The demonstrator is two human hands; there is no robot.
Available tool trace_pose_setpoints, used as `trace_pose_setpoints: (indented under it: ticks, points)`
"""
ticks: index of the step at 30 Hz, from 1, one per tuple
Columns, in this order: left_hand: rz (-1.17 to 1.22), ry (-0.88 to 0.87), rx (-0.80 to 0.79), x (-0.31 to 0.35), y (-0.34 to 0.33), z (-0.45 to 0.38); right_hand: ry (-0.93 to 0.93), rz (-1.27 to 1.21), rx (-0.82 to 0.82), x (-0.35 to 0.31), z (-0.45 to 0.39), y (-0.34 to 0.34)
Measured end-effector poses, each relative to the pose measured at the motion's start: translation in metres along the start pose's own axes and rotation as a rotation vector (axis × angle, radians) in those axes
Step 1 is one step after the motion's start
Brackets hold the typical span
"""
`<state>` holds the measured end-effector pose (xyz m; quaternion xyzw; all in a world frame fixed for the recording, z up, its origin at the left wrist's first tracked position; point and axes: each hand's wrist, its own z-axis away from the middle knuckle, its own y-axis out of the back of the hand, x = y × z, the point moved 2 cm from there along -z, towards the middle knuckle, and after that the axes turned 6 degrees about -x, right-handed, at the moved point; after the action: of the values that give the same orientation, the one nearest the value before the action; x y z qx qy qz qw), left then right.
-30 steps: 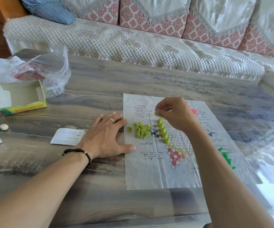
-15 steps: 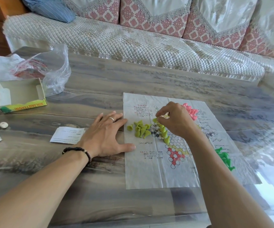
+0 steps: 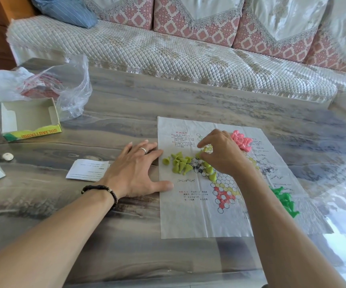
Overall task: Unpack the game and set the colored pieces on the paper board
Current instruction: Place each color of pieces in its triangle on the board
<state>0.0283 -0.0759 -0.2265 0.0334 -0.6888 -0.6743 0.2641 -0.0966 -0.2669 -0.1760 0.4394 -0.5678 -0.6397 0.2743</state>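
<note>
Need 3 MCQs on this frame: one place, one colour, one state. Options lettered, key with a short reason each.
1. Where does the pink pile lie?
A. On the far part of the paper board, beyond the right hand
B. Inside the cardboard box
C. On the sofa

2. What colour are the pieces heaped beside the left hand?
A. Blue
B. Yellow-green
C. Red

3. What state is the open box in?
A. Taped shut
B. Crushed flat
C. Open, nothing visible inside

Key:
1 A: the pink pieces sit on the board just past the right hand's knuckles.
2 B: the yellow-green pieces lie near the board's left edge, by the flat left hand.
3 C: the box's bare inside shows, beside the plastic bag.
</note>
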Motion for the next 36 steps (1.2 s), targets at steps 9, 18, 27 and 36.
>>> trace_pose_setpoints:
  ticks: [9,18,27,36]
  points:
    - [0.000,0.006,-0.002,0.001,0.001,0.000,0.160,0.088,-0.117,-0.023,0.002,-0.006]
    - [0.003,0.010,-0.004,0.001,0.001,0.000,0.152,-0.071,-0.062,-0.015,0.001,0.013]
    - [0.004,0.006,0.001,0.002,0.003,0.001,0.157,0.087,-0.137,-0.018,-0.001,-0.007]
    - [-0.004,0.001,-0.008,0.003,0.003,0.001,0.179,0.150,0.018,-0.031,-0.008,-0.004]
